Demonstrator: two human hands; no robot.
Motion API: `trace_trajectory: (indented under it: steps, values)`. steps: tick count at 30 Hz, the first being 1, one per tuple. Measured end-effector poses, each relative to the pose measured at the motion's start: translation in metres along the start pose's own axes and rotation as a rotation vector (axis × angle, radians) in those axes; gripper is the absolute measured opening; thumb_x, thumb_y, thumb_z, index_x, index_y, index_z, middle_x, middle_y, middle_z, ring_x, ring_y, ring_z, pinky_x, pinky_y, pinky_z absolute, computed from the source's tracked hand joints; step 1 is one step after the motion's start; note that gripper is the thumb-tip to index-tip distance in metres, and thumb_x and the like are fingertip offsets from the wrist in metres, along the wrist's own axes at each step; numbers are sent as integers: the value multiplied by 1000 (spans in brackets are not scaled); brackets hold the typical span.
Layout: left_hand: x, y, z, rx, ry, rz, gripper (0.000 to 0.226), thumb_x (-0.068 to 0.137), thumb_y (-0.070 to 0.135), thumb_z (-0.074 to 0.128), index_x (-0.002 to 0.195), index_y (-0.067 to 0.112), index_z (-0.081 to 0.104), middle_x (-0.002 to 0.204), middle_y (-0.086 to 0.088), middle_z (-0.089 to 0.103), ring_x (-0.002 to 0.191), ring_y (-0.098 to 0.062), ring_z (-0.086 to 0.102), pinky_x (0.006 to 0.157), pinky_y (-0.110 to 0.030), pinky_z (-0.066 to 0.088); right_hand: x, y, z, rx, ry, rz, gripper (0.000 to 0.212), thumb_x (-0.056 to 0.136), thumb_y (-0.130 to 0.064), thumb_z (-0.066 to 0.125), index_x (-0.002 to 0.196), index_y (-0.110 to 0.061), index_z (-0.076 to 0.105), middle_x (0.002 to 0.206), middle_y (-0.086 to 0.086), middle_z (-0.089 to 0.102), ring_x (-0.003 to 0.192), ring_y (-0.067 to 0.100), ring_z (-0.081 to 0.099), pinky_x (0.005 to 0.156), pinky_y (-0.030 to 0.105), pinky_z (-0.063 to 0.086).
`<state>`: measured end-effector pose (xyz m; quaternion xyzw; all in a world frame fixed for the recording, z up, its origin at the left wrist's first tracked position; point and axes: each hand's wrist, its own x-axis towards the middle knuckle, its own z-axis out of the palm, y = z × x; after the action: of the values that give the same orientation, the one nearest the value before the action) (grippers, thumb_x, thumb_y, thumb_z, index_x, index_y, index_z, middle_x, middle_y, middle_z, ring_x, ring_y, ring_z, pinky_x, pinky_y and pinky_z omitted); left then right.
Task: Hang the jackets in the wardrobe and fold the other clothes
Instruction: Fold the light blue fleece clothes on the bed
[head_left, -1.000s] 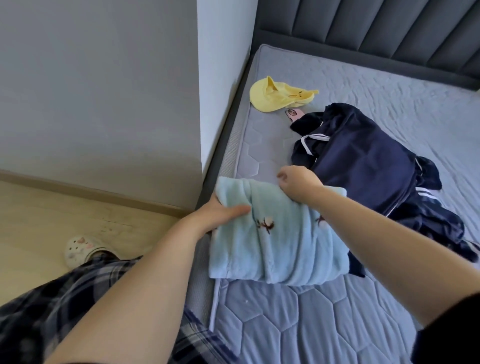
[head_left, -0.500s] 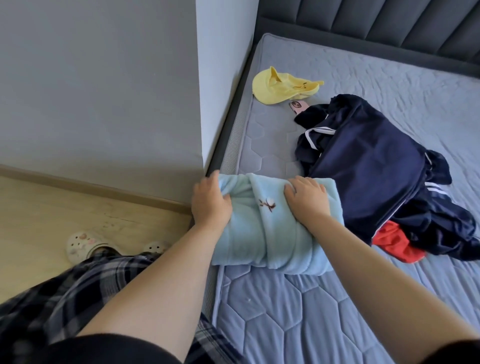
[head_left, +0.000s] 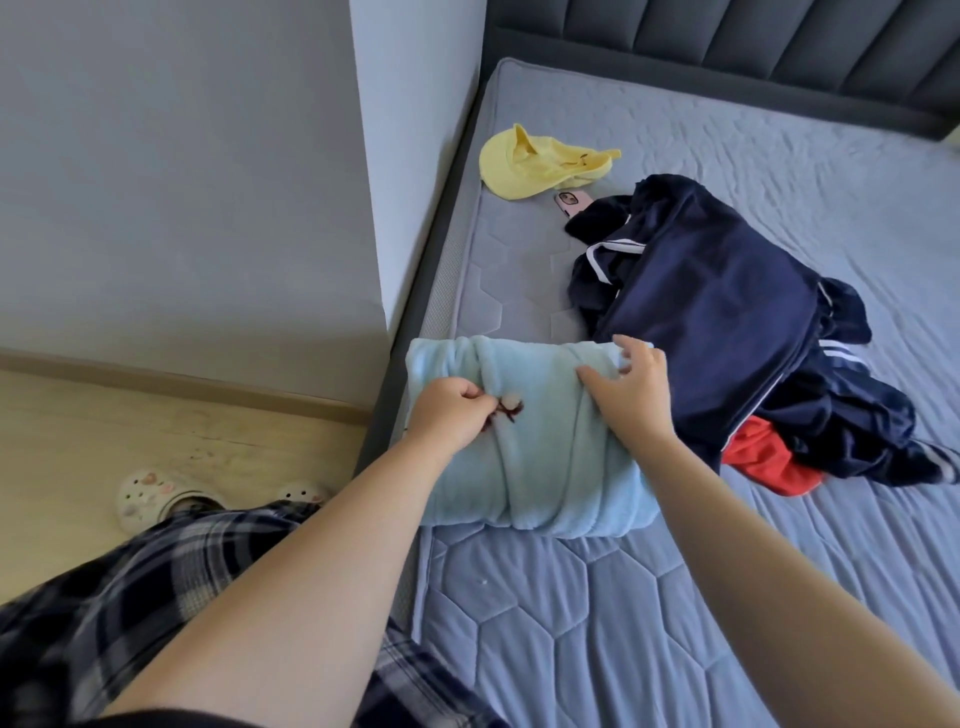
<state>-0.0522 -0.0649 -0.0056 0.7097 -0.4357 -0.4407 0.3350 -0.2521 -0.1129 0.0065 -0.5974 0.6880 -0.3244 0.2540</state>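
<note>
A folded light blue fleece garment (head_left: 550, 467) lies at the near left edge of the bed (head_left: 597, 623). My left hand (head_left: 449, 418) sits on its middle with fingers curled, pinching the fabric beside a small dark red embroidered motif. My right hand (head_left: 631, 397) rests on the garment's far right part, fingers spread and slightly lifted. A heap of navy track clothes with white stripes (head_left: 722, 322) lies just right of it, touching its right end. A red garment (head_left: 763, 465) pokes out from under that heap.
A yellow cap (head_left: 535, 163) and a pink phone (head_left: 571, 202) lie further up the mattress near the wall (head_left: 182, 182). The dark padded headboard (head_left: 727, 47) runs along the far side. Wooden floor (head_left: 104, 441) and my slippered feet are at the left.
My left hand slid from the garment's left end to its middle and pinched the fabric. My right hand shifted toward the far right corner and spread its fingers.
</note>
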Motion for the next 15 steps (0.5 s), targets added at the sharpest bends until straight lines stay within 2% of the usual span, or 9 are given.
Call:
trace_trajectory:
  steps: [2,4,6,8,10,11,13,14,15]
  values:
    - [0,-3,2,-31,23,-12,24,85,23,65,62,18,61,61,3,65,69,-17,64,80,-39,55,-8,4,-11,-28,25,115,56,74,-43,75,119,-17,51,108,-5,48,92,13,51,76,24,38]
    - [0,-6,3,15,30,-7,22,87,25,62,66,19,60,67,3,64,73,-19,63,72,-35,52,-13,7,-16,-56,-38,167,43,72,-46,76,99,-19,55,89,-10,55,76,8,51,60,21,36]
    - [-1,-8,4,99,43,18,20,90,28,59,70,22,58,71,6,61,72,-15,58,60,-26,43,-12,5,-19,-80,-95,129,35,73,-43,77,77,-17,54,70,-9,54,62,6,49,52,20,34]
    - [-1,-10,4,145,52,33,18,92,28,55,74,24,55,74,7,57,71,-11,52,56,-23,35,-8,3,-20,-51,-158,98,38,76,-36,75,64,-12,48,58,0,44,54,13,40,50,26,30]
    - [0,-14,3,157,64,19,18,94,24,53,76,23,52,76,5,55,73,-14,51,55,-24,33,-2,2,-25,147,-185,214,39,80,-29,72,61,-14,42,59,4,35,56,17,34,53,28,29]
    - [1,-15,3,162,74,6,18,94,21,51,76,22,51,76,4,54,75,-16,51,56,-25,32,1,3,-29,345,-176,344,34,82,-24,71,63,-14,45,61,5,39,59,19,38,56,28,36]
    - [1,-16,3,187,94,-20,17,95,17,48,78,20,51,77,2,52,77,-18,49,56,-26,31,9,10,-33,705,-210,631,10,87,-17,67,85,-9,61,75,5,54,73,20,51,79,34,53]
    - [1,-15,4,203,102,-27,17,95,16,47,78,19,50,77,2,52,76,-17,48,56,-26,31,11,15,-34,749,-223,698,13,87,-14,65,97,-7,62,82,5,57,77,20,53,91,36,52]
    - [0,-15,6,214,109,-27,19,94,14,47,76,18,49,76,3,50,75,-17,47,56,-27,31,12,18,-33,728,-223,729,17,86,-12,66,101,-5,61,81,4,57,73,18,52,92,35,51]
